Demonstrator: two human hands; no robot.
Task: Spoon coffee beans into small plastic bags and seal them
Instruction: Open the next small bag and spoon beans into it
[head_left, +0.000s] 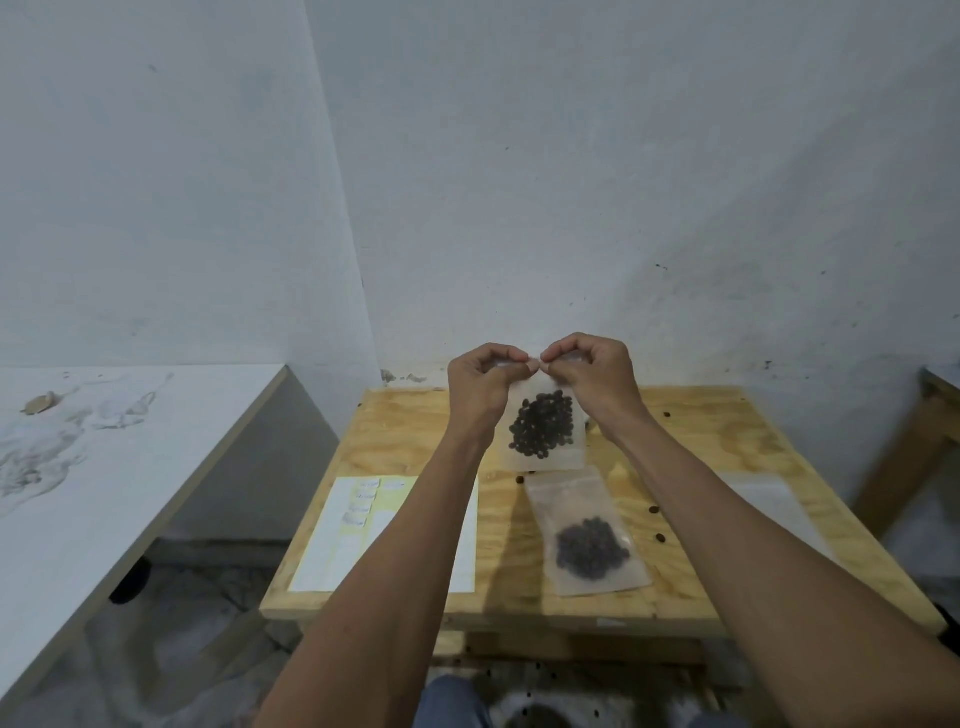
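A small clear plastic bag (543, 431) holding dark coffee beans hangs upright above the plywood table (405, 431). My left hand (480, 382) and my right hand (597, 376) both pinch its top edge, thumbs and fingertips almost meeting at the middle. A second bag with beans (592, 540) lies flat on the table in front of it. No spoon is visible.
A sheet of white labels (332, 535) lies at the table's left front. Another flat clear bag (769, 493) lies at the right. Loose beans (658, 537) are scattered on the table and floor. A white counter (104, 467) stands to the left.
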